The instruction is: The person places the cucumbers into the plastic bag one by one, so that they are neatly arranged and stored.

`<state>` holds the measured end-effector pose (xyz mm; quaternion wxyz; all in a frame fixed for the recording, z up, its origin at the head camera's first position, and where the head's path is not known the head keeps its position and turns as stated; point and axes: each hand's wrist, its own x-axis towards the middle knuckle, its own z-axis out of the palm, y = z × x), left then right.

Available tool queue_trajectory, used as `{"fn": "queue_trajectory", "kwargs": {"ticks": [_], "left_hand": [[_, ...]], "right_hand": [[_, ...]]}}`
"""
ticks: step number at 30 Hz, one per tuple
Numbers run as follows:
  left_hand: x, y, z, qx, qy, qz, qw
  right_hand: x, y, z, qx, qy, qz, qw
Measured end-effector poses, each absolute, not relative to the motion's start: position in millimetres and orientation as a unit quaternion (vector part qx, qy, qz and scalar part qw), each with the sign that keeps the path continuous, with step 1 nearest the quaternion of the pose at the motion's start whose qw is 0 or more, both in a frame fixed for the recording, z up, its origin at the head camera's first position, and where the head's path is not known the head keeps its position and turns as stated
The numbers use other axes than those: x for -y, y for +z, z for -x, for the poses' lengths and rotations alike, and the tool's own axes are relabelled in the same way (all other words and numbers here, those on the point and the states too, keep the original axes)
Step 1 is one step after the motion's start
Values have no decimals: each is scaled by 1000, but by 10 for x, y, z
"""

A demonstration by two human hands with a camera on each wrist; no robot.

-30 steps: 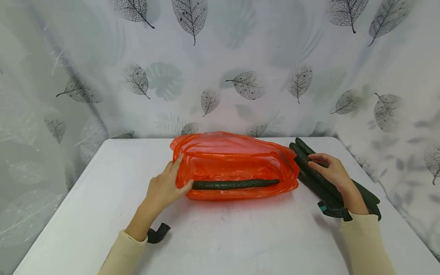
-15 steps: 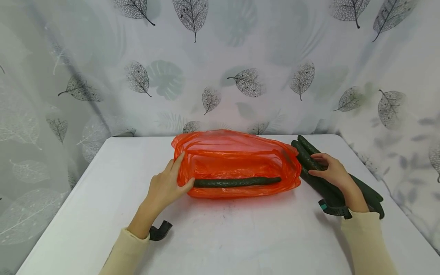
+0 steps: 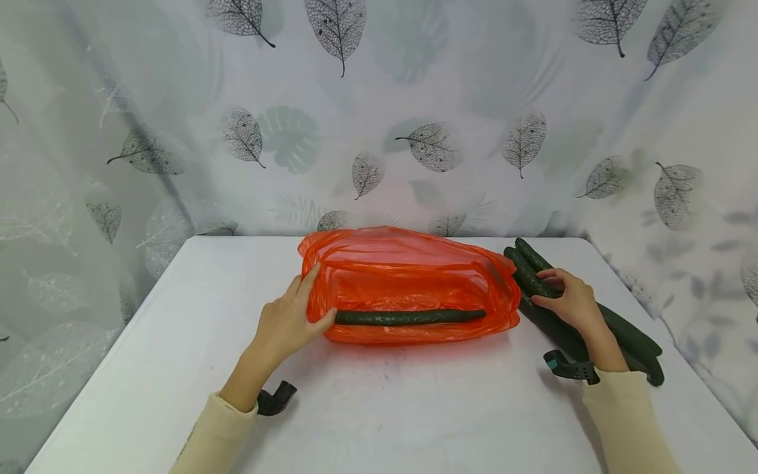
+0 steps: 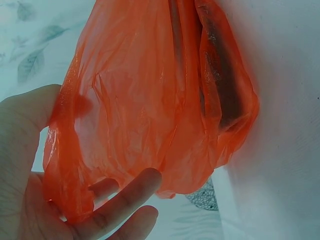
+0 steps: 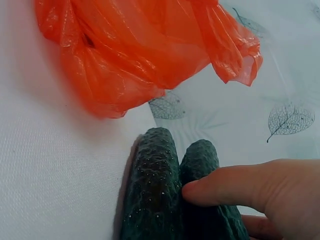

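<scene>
An orange plastic bag (image 3: 408, 337) lies on its side mid-table, its mouth facing me. One dark green cucumber (image 3: 408, 318) rests inside along the lower side. My left hand (image 3: 287, 326) holds the bag's left edge; the left wrist view shows the thumb (image 4: 45, 105) partly behind the thin film and fingers round the edge. On the right, my right hand (image 3: 573, 303) grips a cucumber (image 5: 207, 215) from a small pile, thumb (image 5: 225, 187) on one side. Its other fingers are mostly hidden. Another cucumber (image 5: 152, 195) lies right beside it.
The white table (image 3: 385, 415) ends at a curtain (image 3: 379, 99) with leaf prints. The cucumber pile (image 3: 553, 322) lies slantwise near the right edge, its far end close to the bag. Dark straps with small devices (image 3: 275, 399) sit on both wrists.
My right hand's thumb has come down and spread from its fingers around a cucumber in the pile. The left hand and the bag stay put; the head view shifts slightly.
</scene>
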<state>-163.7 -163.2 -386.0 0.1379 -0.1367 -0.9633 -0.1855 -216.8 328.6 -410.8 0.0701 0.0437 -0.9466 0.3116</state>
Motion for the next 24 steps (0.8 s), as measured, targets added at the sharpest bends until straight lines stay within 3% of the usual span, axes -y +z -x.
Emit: {"fn": "queue_trajectory", "kwargs": {"ticks": [5, 24], "left_hand": [[1646, -3848, 1647, 964, -183, 134, 140], [1624, -3859, 1631, 963, -188, 138, 135]], "right_hand": [[-3236, -4103, 2172, 948, 301, -43, 97], [-3213, -4110, 2144, 940, 319, -33, 114]]}}
